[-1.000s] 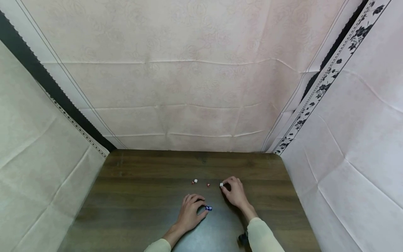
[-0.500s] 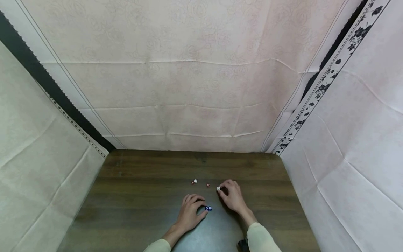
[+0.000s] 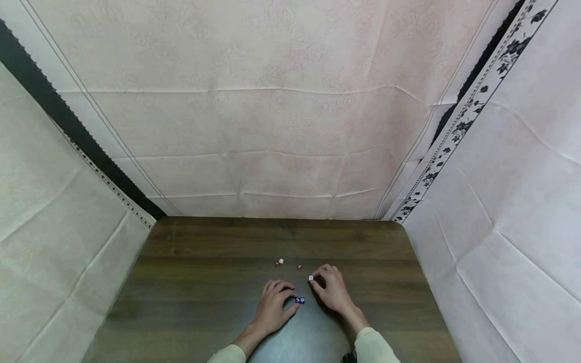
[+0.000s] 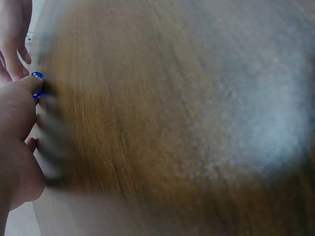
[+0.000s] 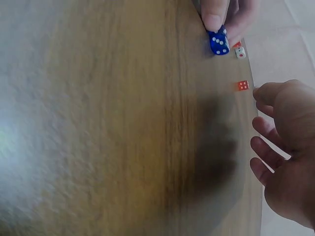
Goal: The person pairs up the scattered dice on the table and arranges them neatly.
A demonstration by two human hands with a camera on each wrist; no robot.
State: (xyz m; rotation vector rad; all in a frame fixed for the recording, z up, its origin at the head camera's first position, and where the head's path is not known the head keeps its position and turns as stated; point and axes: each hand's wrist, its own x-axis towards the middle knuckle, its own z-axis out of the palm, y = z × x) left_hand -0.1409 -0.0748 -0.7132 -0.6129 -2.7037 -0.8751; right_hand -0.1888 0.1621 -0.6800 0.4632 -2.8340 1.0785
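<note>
My left hand (image 3: 274,306) pinches two blue dice (image 3: 300,300) with white pips, side by side, between thumb and forefinger low over the table. In the right wrist view the left thumb presses against the nearer blue die (image 5: 219,42). Farther to the right, my right hand (image 3: 333,291) holds a white die (image 3: 310,278) at the tips of its thumb and forefinger. That white die is hidden in the right wrist view, behind my right hand (image 5: 293,142).
Beyond the hands, a red die (image 3: 299,267) lies alone on the wooden table (image 3: 204,282). Left of it, another white die (image 3: 281,261) sits beside a second red die (image 3: 277,264). Pale cloth (image 3: 290,121) hangs behind the table and at both sides.
My right hand has brought the white die nearer to me and leftward, towards the blue dice. The left hand and the blue dice have stayed in place.
</note>
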